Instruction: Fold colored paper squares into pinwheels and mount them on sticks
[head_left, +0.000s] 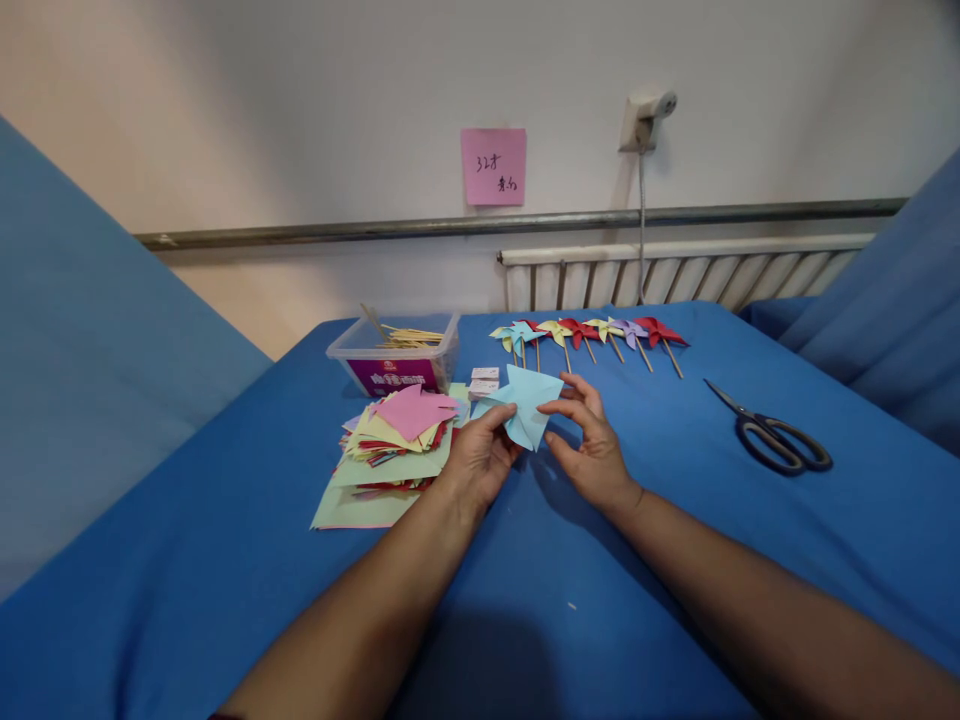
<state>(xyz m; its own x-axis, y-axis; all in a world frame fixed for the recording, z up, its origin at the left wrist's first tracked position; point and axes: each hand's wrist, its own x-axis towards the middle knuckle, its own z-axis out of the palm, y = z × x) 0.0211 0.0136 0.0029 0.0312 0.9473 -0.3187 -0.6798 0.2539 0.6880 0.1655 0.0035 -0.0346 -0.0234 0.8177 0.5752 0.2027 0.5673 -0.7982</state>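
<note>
Nearest the camera, two bare forearms reach out over the blue-covered table (225, 560), and both hands meet on one light blue paper square (527, 400) held just above the cloth. The left hand (476, 458) pinches its left edge between thumb and fingers; the right hand (592, 445) closes its fingertips on the right side. This looks like the folding step of a pinwheel, and the next move seems to call for drawing the cut corners to the centre without creasing them. The paper is pale, thin and partly folded, with pointed flaps. Just left lies a stack of coloured paper squares (390, 445); beyond it, a clear plastic box of wooden sticks (397, 350). Farther off stands a row of finished pinwheels (592, 335), with scissors (776, 435) to the right.
</note>
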